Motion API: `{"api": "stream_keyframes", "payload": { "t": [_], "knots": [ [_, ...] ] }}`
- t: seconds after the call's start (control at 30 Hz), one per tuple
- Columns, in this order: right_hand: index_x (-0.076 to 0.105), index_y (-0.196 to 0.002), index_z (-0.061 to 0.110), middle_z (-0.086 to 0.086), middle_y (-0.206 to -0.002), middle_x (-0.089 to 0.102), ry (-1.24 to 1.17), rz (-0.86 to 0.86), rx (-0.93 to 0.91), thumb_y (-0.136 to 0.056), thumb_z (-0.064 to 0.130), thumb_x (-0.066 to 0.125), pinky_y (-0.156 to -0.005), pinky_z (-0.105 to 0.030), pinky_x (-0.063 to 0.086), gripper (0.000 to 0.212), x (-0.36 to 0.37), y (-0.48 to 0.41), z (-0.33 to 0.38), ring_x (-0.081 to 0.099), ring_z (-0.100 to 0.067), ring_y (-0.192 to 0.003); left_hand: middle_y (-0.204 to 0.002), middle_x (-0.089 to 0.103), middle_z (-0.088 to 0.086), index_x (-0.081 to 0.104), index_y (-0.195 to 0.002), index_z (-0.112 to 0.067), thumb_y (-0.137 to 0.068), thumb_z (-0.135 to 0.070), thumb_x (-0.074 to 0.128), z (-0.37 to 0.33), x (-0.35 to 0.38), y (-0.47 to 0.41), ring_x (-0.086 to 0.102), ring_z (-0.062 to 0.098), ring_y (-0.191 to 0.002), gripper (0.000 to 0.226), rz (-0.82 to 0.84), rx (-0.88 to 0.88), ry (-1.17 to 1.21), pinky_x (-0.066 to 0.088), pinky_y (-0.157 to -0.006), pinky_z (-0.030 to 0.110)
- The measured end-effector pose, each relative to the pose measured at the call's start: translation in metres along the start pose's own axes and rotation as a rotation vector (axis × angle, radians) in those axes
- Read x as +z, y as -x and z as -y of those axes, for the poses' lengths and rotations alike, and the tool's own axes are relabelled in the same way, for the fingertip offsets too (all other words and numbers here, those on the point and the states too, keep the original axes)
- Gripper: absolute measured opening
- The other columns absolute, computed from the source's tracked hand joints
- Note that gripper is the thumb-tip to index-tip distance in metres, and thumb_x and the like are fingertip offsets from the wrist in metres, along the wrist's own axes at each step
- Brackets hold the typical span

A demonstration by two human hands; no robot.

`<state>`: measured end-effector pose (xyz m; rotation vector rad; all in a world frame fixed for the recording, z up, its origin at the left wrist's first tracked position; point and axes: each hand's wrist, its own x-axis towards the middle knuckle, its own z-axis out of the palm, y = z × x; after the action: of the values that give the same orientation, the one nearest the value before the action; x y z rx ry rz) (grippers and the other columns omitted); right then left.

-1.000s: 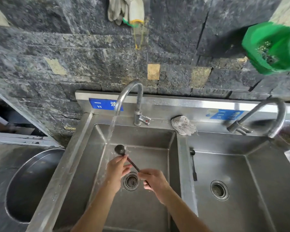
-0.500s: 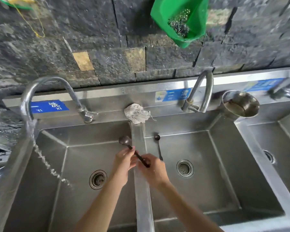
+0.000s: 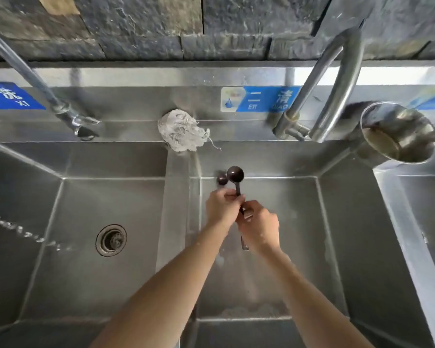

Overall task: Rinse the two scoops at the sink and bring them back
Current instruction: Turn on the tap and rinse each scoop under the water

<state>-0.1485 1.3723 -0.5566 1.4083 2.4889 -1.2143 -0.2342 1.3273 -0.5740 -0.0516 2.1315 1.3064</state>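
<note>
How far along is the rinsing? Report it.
Done: the held scoop went under the left tap's stream a second ago. In hand: left hand and right hand grip its handle over the middle basin. Left: likely the second scoop lying there, then carrying both back.

Drain (image 3: pixel 111 240) in the left basin (image 3: pixel 60 285), scoops (image 3: pixel 235 173) in the middle basin (image 3: pixel 337 247). On the back ledge (image 3: pixel 136 129), rag (image 3: pixel 181 130) behind the divider (image 3: pixel 173 209), cup (image 3: pixel 397 133) right of the tap (image 3: pixel 332 91).

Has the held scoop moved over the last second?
Yes. The scoop has gone right, from the left basin across the divider to the middle basin.
</note>
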Motion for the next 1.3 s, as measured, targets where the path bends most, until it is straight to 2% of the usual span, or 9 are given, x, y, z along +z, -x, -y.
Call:
{"api": "stream_keyframes", "payload": {
  "t": [0.17,0.37,0.5,0.67,0.77,0.87,0.97,1.17,1.3],
  "knots": [
    [0.075,-0.103,0.018,-0.006,-0.094,0.079,0.053,0.002,0.098,-0.088,0.02,0.059,-0.083,-0.039,0.058,0.022,0.023,-0.058,-0.044,0.071,-0.034,-0.093,-0.079,0.076,-0.007,0.076,-0.082,-0.023,-0.078,-0.017,0.071,0.029,0.048,-0.036,0.071,0.014,-0.081,0.009,0.042,-0.088,0.012,0.055,-0.074,0.027],
    [0.077,-0.092,0.015,-0.008,-0.088,0.077,0.111,0.068,0.171,-0.086,0.022,0.057,-0.078,-0.036,0.06,0.022,0.054,-0.11,-0.074,0.07,-0.034,-0.086,-0.047,0.054,-0.002,0.058,-0.056,-0.007,-0.073,0.003,0.046,0.058,0.071,-0.074,0.049,0.009,-0.049,0.024,0.14,-0.097,-0.086,0.034,-0.047,0.014],
    [0.077,-0.082,0.014,-0.011,-0.078,0.074,0.189,0.114,0.189,-0.083,0.014,0.055,-0.064,-0.029,0.052,0.023,0.083,-0.143,-0.084,0.064,-0.033,-0.071,-0.072,0.061,0.024,0.06,-0.074,0.005,-0.073,0.004,0.041,0.083,0.083,-0.106,0.052,0.023,-0.066,0.019,0.167,-0.082,-0.147,0.036,-0.061,0.03],
    [0.076,-0.078,0.013,-0.011,-0.077,0.074,0.244,0.112,0.192,-0.078,0.003,0.056,-0.07,-0.035,0.061,0.022,0.115,-0.171,-0.086,0.069,-0.034,-0.076,-0.068,0.05,0.007,0.045,-0.067,-0.01,-0.082,0.001,0.04,0.104,0.085,-0.137,0.044,0.02,-0.065,0.02,0.132,-0.136,-0.165,0.032,-0.058,0.03],
    [0.076,-0.081,0.012,-0.012,-0.08,0.074,0.261,0.117,0.198,-0.081,0.0,0.057,-0.072,-0.038,0.062,0.023,0.13,-0.179,-0.088,0.071,-0.035,-0.079,-0.079,0.056,-0.005,0.05,-0.071,-0.025,-0.091,-0.003,0.043,0.111,0.085,-0.146,0.053,0.02,-0.085,0.03,0.139,-0.172,-0.16,0.04,-0.073,0.029],
    [0.075,-0.083,0.011,-0.012,-0.079,0.072,0.254,0.099,0.208,-0.083,0.003,0.057,-0.067,-0.034,0.059,0.019,0.138,-0.185,-0.092,0.066,-0.033,-0.074,-0.105,0.064,-0.004,0.066,-0.106,-0.025,-0.093,-0.005,0.043,0.114,0.083,-0.152,0.056,0.024,-0.11,0.033,0.176,-0.179,-0.139,0.037,-0.083,0.026],
    [0.073,-0.086,0.01,-0.009,-0.076,0.067,0.216,0.081,0.228,-0.085,0.009,0.058,-0.062,-0.03,0.049,0.015,0.142,-0.188,-0.094,0.061,-0.031,-0.071,-0.135,0.06,0.006,0.055,-0.138,-0.014,-0.093,-0.005,0.042,0.114,0.079,-0.154,0.054,0.024,-0.125,0.048,0.159,-0.195,-0.123,0.037,-0.087,0.025],
    [0.064,-0.077,0.011,-0.005,-0.069,0.061,0.155,0.066,0.248,-0.087,0.016,0.057,-0.057,-0.028,0.04,0.013,0.142,-0.177,-0.09,0.053,-0.03,-0.066,-0.131,0.062,0.004,0.054,-0.137,-0.015,-0.091,-0.005,0.042,0.114,0.071,-0.143,0.057,0.019,-0.111,0.049,0.135,-0.198,-0.104,0.04,-0.082,0.026],
    [0.065,-0.082,0.01,-0.002,-0.068,0.059,0.135,0.059,0.252,-0.091,0.019,0.052,-0.061,-0.032,0.049,0.018,0.129,-0.159,-0.076,0.057,-0.031,-0.069,-0.119,0.066,0.002,0.06,-0.13,-0.018,-0.093,-0.009,0.04,0.098,0.063,-0.127,0.06,0.014,-0.091,0.043,0.143,-0.153,-0.076,0.044,-0.057,0.016]
  ]
}}
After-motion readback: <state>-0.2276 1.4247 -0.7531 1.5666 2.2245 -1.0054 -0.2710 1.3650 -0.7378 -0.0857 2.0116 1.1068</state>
